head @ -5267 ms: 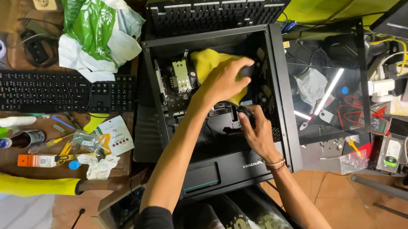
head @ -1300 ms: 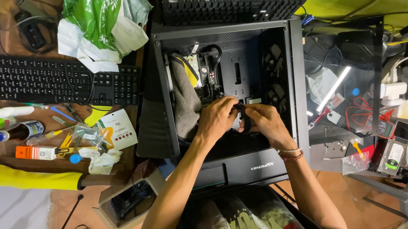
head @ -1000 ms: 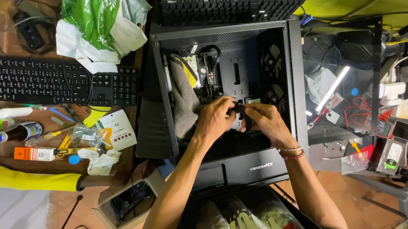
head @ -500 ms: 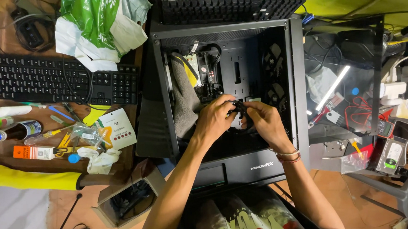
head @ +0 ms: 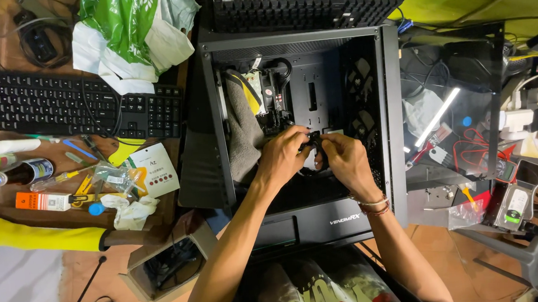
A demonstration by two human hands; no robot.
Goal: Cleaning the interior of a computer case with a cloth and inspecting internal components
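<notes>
From the head camera, looking straight down: both hands meet inside the open black case (head: 388, 117), which lies on its side. The left hand (head: 282, 158) and right hand (head: 344, 158) pinch a small black cable part (head: 314, 138) between their fingertips, fingers narrowed on it. It sits between the two, equally close to each, just right of a grey cloth (head: 242, 131). A keyboard (head: 77, 111) lies well left.

The small black part (head: 314, 140) pinched between both hands' fingers (head: 304, 134) is mostly hidden and too small to identify
</notes>
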